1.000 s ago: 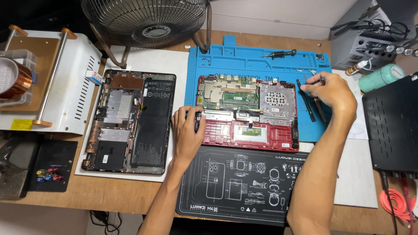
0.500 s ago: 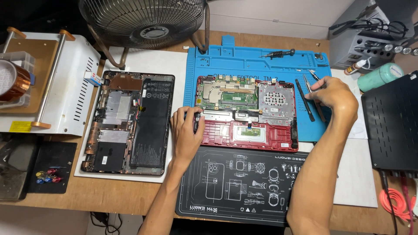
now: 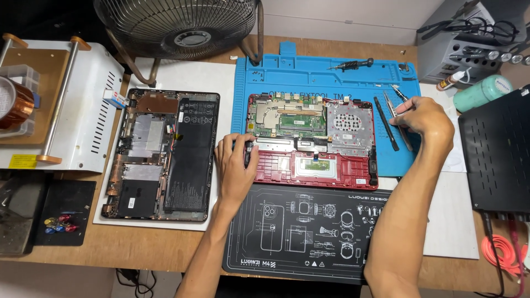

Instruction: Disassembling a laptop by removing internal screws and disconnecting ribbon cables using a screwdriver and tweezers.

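tool pick-up step — the left hand (image 3: 236,165) lies flat, fingers apart, on the left edge of the opened red laptop base (image 3: 311,140) on the blue mat (image 3: 309,72), while the right hand (image 3: 428,118) pinches the tweezers (image 3: 398,107) beside it; next move needs a steady tip.

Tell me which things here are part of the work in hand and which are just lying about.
In hand:
left hand on the red laptop
right hand at the tweezers
blue mat

Lying about:
black laptop base
fan
tape roll
green bottle
black mat
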